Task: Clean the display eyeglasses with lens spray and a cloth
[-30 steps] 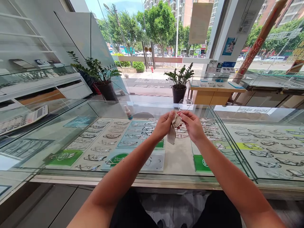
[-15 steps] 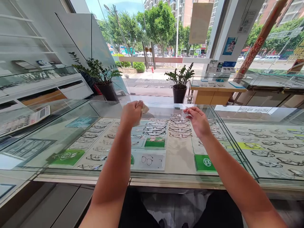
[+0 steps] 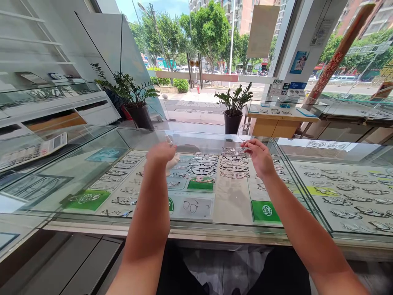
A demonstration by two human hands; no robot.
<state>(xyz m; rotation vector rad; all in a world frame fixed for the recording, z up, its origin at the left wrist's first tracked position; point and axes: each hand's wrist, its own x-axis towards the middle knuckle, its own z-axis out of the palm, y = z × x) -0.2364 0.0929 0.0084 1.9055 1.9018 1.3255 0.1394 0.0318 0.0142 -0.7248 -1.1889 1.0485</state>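
Observation:
My left hand (image 3: 162, 155) is raised over the glass display counter, its fingers closed and partly turned away from me. A pale cloth (image 3: 173, 161) shows beneath it, partly hidden by the hand. Opposite, my right hand (image 3: 260, 157) pinches a thin-rimmed pair of eyeglasses (image 3: 245, 131); one round rim stands up above the fingertips, and the rest is hard to make out. Under the glass top between the hands lie rows of eyeglass frames (image 3: 202, 166), with another column of frames (image 3: 234, 168) beside them.
The glass counter (image 3: 227, 224) spans the space before me, with green cards (image 3: 266, 210) inside it. A calculator (image 3: 50, 146) rests at the left. Beyond are two potted plants (image 3: 233, 121) and a wooden display table (image 3: 278, 125).
My left hand has moved left and slightly down with the cloth, and its wrist has turned. The right hand stays nearly in place; the round rim shows more clearly above it.

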